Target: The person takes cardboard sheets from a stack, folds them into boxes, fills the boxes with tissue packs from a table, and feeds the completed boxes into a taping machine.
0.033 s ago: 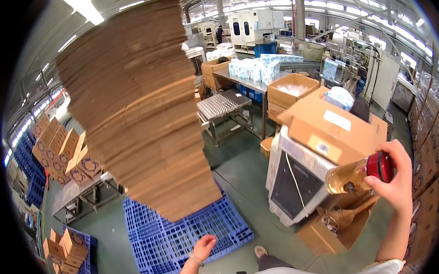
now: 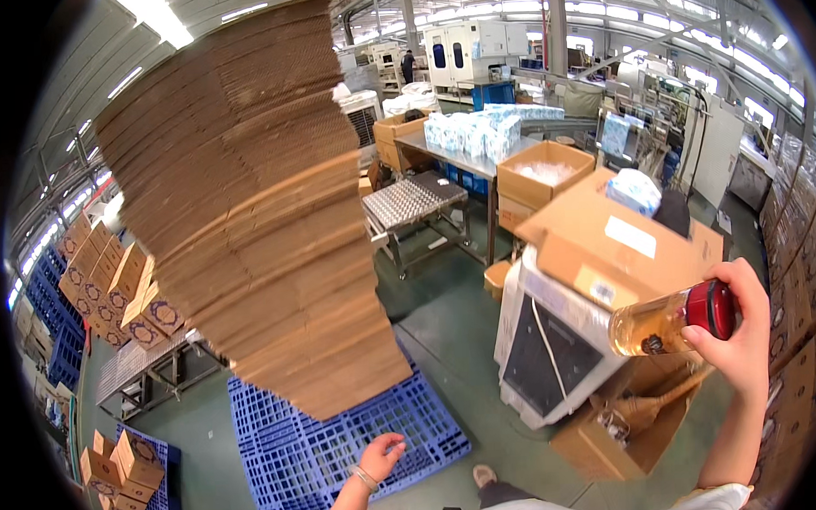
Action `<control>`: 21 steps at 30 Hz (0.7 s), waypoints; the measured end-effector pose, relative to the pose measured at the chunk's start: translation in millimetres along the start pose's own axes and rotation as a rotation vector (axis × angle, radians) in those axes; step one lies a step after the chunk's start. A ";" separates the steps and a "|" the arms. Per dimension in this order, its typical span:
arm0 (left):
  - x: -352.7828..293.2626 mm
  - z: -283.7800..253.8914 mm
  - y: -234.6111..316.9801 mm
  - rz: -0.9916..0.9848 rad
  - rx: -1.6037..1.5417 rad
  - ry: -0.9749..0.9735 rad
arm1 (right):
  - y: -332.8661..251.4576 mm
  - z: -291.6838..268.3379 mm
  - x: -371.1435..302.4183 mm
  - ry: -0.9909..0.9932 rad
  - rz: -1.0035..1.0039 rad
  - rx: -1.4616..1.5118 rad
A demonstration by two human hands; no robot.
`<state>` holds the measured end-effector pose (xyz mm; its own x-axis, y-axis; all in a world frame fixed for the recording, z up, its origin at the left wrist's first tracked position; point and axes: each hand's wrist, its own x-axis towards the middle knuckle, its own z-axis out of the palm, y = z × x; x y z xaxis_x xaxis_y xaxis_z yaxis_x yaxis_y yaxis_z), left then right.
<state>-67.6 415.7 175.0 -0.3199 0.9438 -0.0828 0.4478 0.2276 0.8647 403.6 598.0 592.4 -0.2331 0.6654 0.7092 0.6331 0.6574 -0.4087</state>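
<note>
My right hand grips a clear drink bottle by its dark red lid. The bottle lies tilted on its side in the air, with amber liquid and a small dark clump inside. Behind it, an opened cardboard box rests on a white and dark grey appliance-like unit. My left hand is low in front of me, fingers loosely curled and slightly apart, with nothing in it. It hovers over a blue plastic pallet that bears a tall stack of flattened cardboard.
An open carton with odds and ends stands on the floor at right. A metal table holds blue-and-white packs, beside a low metal platform. Printed cartons sit at left; wrapped stacks line the right edge.
The view has shifted slightly. My left hand's fingers have parted a little. The bottle stays in my right hand, tilted about the same.
</note>
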 end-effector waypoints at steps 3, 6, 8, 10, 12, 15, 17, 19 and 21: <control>86.6 -22.6 17.9 0.264 0.356 0.163 | 34.2 25.9 80.5 0.041 -0.058 -0.066; 136.4 -37.1 13.4 0.055 0.352 0.144 | 78.8 61.4 155.0 -0.087 -0.124 -0.141; 179.6 -40.6 50.3 0.058 0.335 0.025 | 100.2 92.3 197.2 -0.147 -0.108 -0.166; 237.3 -30.9 80.1 0.194 0.336 -0.062 | 113.2 121.0 230.0 -0.142 -0.109 -0.178; 298.2 -17.2 96.3 0.174 0.317 -0.146 | 127.5 147.8 254.9 -0.129 -0.106 -0.187; 409.4 18.8 110.0 0.301 0.286 -0.223 | 164.8 181.6 279.0 -0.092 -0.097 -0.220; 495.4 56.8 109.3 0.348 0.258 -0.303 | 183.2 200.8 293.5 -0.071 -0.084 -0.279; 570.4 94.1 115.2 0.348 0.209 -0.406 | 204.7 226.5 308.7 -0.078 -0.020 -0.263; 664.1 136.8 99.3 0.255 0.237 -0.478 | 215.8 247.1 341.2 -0.104 -0.002 -0.345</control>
<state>-121.4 1097.9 138.1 0.2097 0.9664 -0.1489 0.6532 -0.0252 0.7568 278.3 1054.3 604.2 -0.2969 0.7082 0.6405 0.8405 0.5122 -0.1768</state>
